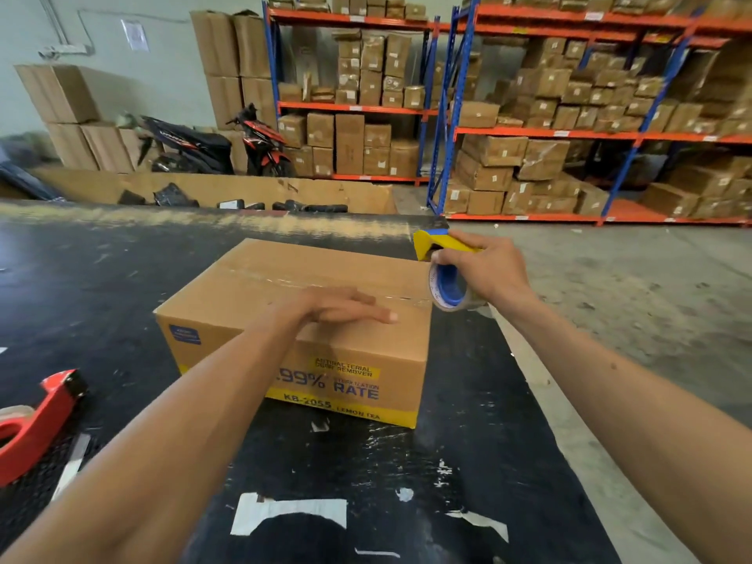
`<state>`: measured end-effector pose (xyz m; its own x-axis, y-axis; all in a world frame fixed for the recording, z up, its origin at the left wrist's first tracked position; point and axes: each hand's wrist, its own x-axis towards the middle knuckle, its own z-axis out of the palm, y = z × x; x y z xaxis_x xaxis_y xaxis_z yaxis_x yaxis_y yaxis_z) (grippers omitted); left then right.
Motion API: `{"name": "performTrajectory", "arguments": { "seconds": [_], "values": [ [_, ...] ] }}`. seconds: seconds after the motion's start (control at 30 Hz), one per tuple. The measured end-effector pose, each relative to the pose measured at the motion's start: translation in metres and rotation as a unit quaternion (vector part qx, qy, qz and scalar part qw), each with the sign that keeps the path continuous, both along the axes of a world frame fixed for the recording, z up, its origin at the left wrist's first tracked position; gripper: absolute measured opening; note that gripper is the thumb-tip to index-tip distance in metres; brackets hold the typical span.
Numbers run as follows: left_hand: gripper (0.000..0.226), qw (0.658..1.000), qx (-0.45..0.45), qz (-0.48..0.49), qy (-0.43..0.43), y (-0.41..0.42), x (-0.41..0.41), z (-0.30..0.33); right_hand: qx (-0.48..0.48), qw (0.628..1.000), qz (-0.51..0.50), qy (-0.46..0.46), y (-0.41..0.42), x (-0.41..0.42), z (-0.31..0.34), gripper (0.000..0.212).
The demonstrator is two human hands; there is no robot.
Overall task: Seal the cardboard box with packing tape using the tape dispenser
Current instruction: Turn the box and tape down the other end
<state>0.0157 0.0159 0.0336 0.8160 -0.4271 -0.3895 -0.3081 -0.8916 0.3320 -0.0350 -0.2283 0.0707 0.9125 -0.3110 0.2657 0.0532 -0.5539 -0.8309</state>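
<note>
A brown cardboard box [260, 278] with blue and yellow print on its front sits closed on the black table [122, 287]. A strip of clear tape runs along its top seam. My left hand [337, 307] lies flat on the box top, fingers together and pointing right. Just past the box's right edge, my right hand [484, 270] grips a yellow tape dispenser [431, 242] holding a clear tape roll on a blue core [449, 284], raised slightly above the table.
A red tape dispenser [36, 421] lies at the table's left edge. White tape scraps [285, 512] stick to the near tabletop. Beyond the table stand a large open carton [211, 191], parked scooters [228, 144] and orange-blue racks [569, 132] full of boxes. Concrete floor lies to the right.
</note>
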Motion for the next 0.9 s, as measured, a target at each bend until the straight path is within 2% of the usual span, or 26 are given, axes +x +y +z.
{"name": "performTrajectory", "arguments": {
  "seconds": [0.07, 0.1, 0.2, 0.27, 0.43, 0.5, 0.6, 0.73, 0.83, 0.9],
  "values": [
    [0.127, 0.993, 0.079, 0.037, -0.074, -0.045, -0.013, -0.002, 0.008, 1.000, -0.020, -0.006, -0.004, 0.000, 0.004, 0.060],
    [0.131, 0.990, 0.088, 0.060, -0.090, -0.066, -0.021, -0.008, 0.011, 0.999, -0.031, -0.006, -0.006, -0.001, 0.005, 0.060],
    [0.122, 0.984, 0.048, 0.138, -0.106, -0.106, -0.030, -0.038, 0.019, 0.999, -0.042, 0.003, -0.017, -0.006, 0.005, 0.058],
    [0.112, 0.977, 0.033, 0.156, -0.140, -0.110, -0.029, -0.051, 0.021, 0.999, -0.041, 0.008, -0.024, -0.009, 0.000, 0.057],
    [0.098, 0.987, -0.009, 0.057, -0.150, -0.078, -0.028, -0.042, 0.036, 0.999, -0.031, 0.017, -0.026, -0.008, -0.017, 0.057],
    [0.102, 0.995, -0.022, -0.004, -0.100, -0.052, -0.026, -0.038, 0.046, 0.998, -0.022, 0.025, -0.021, -0.006, -0.024, 0.056],
    [0.106, 0.996, 0.016, -0.078, -0.040, -0.020, -0.012, -0.032, 0.035, 0.999, 0.001, 0.038, -0.011, -0.003, -0.033, 0.054],
    [0.095, 0.987, 0.045, -0.098, -0.117, -0.036, -0.020, -0.032, 0.021, 0.999, 0.013, 0.039, -0.001, 0.002, -0.040, 0.057],
    [0.114, 0.979, 0.065, -0.024, -0.191, -0.067, -0.035, -0.055, 0.010, 0.999, 0.018, 0.040, -0.001, 0.003, -0.041, 0.057],
    [0.116, 0.968, 0.102, -0.018, -0.229, -0.072, -0.032, -0.066, 0.003, 0.999, 0.023, 0.037, -0.005, 0.003, -0.041, 0.056]
  ]
}}
